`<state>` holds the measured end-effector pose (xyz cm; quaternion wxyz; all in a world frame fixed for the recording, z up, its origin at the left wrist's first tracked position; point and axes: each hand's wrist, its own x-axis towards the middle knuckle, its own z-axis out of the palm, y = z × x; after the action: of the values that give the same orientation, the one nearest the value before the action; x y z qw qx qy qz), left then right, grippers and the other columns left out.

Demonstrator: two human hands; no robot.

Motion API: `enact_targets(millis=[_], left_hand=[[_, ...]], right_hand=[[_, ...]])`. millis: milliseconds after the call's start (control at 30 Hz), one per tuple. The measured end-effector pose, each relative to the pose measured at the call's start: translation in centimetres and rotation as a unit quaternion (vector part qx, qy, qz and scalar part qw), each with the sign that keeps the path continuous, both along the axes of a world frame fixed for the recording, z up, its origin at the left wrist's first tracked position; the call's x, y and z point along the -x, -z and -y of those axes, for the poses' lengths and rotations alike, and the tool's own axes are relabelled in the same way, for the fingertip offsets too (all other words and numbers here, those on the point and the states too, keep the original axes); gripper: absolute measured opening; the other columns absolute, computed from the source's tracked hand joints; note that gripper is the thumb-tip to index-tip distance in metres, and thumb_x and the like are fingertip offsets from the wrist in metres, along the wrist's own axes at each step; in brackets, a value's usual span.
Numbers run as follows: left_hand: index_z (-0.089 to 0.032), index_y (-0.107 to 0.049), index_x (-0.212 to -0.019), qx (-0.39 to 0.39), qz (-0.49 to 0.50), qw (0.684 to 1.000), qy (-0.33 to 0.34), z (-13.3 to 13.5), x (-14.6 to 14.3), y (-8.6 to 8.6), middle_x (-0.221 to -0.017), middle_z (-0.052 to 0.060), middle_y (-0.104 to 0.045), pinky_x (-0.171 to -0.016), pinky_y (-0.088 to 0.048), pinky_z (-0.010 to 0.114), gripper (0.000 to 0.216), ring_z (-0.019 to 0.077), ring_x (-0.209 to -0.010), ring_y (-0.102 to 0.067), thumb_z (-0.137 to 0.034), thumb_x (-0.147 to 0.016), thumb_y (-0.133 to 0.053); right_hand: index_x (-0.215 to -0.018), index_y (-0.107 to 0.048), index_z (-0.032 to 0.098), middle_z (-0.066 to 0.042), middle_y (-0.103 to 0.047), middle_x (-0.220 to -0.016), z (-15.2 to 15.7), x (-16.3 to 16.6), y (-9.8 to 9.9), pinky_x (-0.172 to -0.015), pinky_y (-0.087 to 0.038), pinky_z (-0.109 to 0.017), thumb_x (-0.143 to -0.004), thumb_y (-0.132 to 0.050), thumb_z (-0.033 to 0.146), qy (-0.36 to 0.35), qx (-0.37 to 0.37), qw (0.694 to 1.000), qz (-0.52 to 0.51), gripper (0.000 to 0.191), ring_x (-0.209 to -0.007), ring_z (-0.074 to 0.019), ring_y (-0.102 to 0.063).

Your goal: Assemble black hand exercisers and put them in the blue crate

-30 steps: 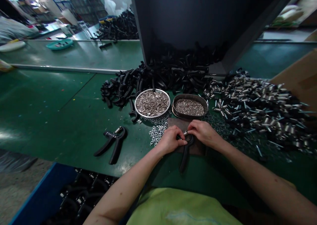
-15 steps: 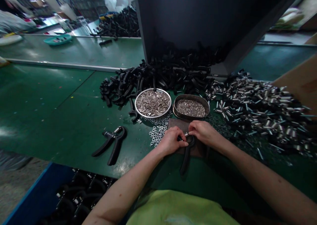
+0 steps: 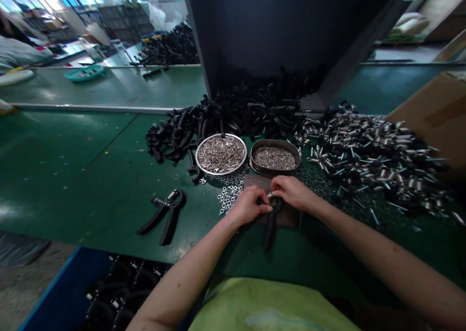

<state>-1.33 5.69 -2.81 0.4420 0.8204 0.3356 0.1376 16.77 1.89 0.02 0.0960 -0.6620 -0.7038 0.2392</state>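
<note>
My left hand (image 3: 250, 205) is closed round the upper part of a black hand grip strengthener (image 3: 270, 231), with one handle pointing down toward me. At its spring (image 3: 270, 195), the fingers of my right hand (image 3: 291, 191) are pinched together; whatever small piece lies between them is hidden. Both hands work over a brown metal plate (image 3: 255, 180) on the green table. To the left, an assembled hand grip strengthener (image 3: 165, 214) with a spring lies with its handles spread. Loose nuts (image 3: 227, 198) are scattered beside my left hand.
Behind my hands stand a round dish of metal pins (image 3: 221, 154) and an oval tin of small metal parts (image 3: 274, 157). Black handles (image 3: 178, 129) are heaped beyond them. Springs and bolts (image 3: 378, 151) pile up at right, near a cardboard box (image 3: 437, 112). A blue bin (image 3: 54, 292) sits lower left.
The camera view has shifted slightly, so the table appears a little further left and the background lower. Both hands remain at the same hand grip strengthener with nearly the same hold.
</note>
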Motion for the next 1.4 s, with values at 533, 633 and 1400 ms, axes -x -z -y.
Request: enact_targets(millis=[533,633,1400], left_hand=[[-0.029,-0.044,-0.133,-0.331,-0.199,0.922,0.024,6.0,2.9,-0.9,-0.111,0.009,-0.054,-0.074,-0.047,0.035,0.049,0.0224,-0.092,-0.053,-0.015,-0.087,-0.045],[-0.028,-0.038,-0.137,-0.309,-0.243,0.919,0.040,6.4,2.9,-1.3,-0.107,0.008,-0.054,-0.069,-0.050,0.030,0.053,0.0212,-0.091,-0.054,-0.011,-0.087,-0.041],[-0.025,-0.042,-0.134,-0.309,-0.221,0.925,0.021,6.5,2.5,-0.9,-0.105,0.008,-0.055,-0.072,-0.051,0.031,0.050,0.0210,-0.092,-0.055,-0.010,-0.086,-0.041]], right_hand=[[-0.090,-0.060,0.018,-0.010,-0.062,-0.089,14.9,-8.0,3.4,-0.066,-0.046,-0.036,-0.084,-0.050,0.043,0.118,-0.082,0.967,0.211,0.027,-0.083,-0.0254,-0.058],[-0.090,-0.058,0.016,-0.011,-0.064,-0.086,15.5,-7.9,3.2,-0.067,-0.046,-0.038,-0.088,-0.043,0.039,0.143,-0.086,0.957,0.238,0.028,-0.079,-0.0264,-0.060],[-0.122,-0.052,0.023,-0.008,-0.071,-0.104,10.2,-1.0,-0.8,-0.067,-0.051,-0.033,-0.094,-0.030,0.029,0.140,-0.040,0.986,0.078,0.036,-0.081,-0.0241,-0.069]])
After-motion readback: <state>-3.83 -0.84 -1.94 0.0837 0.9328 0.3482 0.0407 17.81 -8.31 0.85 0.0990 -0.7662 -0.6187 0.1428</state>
